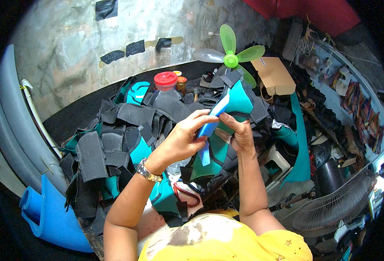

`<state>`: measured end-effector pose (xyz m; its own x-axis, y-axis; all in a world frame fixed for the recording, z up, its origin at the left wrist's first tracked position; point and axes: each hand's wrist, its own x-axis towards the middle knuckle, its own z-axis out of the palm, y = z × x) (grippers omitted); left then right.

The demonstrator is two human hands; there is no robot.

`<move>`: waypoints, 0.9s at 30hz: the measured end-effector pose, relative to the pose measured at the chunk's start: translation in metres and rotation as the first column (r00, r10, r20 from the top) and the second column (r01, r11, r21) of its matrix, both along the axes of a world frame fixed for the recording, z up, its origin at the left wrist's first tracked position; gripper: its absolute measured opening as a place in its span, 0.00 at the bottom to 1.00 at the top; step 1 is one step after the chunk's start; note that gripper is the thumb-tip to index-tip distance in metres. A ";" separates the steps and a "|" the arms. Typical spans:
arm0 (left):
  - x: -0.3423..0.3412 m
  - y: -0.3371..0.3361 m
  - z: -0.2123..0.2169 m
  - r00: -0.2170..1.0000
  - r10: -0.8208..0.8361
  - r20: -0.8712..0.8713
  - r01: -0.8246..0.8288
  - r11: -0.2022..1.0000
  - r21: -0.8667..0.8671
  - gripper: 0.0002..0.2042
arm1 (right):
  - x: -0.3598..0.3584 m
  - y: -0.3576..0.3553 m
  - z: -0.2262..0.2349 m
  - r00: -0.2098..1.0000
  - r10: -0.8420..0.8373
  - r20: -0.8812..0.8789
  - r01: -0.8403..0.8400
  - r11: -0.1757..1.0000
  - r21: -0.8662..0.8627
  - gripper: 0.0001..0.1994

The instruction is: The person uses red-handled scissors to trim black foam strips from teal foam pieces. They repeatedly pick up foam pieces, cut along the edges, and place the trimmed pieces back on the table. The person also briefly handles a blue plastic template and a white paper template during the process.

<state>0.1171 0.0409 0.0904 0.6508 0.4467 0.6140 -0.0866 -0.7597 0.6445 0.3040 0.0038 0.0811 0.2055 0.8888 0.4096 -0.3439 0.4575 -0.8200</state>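
Both hands hold one foam piece up in front of me, above a heap of cut pieces. The foam piece (234,102) is teal on one face and blue on the other, with a dark fabric end at its top. My left hand (186,135) grips its blue edge, thumb and fingers pinching near the middle; a metal watch (148,171) sits on that wrist. My right hand (241,133) holds the piece's lower teal part from the right side. The two hands almost touch.
A heap of dark grey and teal cut pieces (113,143) covers the table. A red-lidded jar (165,80) and a small green fan (231,59) stand behind. Blue foam roll (48,213) at lower left, a black floor fan (331,204) at lower right, red-handled scissors (187,193) near my lap.
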 end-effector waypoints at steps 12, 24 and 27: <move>-0.006 0.001 -0.001 0.995 -0.090 -0.042 0.080 0.979 -0.190 0.23 | -0.006 -0.002 0.002 0.980 -0.090 -0.177 0.063 0.986 -0.153 0.11; 0.001 0.008 -0.014 0.979 -0.186 0.078 0.202 0.896 -0.395 0.24 | -0.007 -0.004 0.000 0.994 -0.093 -0.060 0.085 0.988 -0.129 0.09; 0.001 0.007 -0.014 0.976 -0.210 0.064 0.217 0.887 -0.407 0.25 | -0.009 -0.003 0.001 0.982 -0.178 -0.057 0.165 0.971 -0.173 0.08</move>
<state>0.1180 0.0476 0.0766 0.7496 0.5124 0.4189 -0.2310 -0.3906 0.8911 0.2953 0.0005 0.0819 0.3843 0.8923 0.2368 -0.3331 0.3732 -0.8659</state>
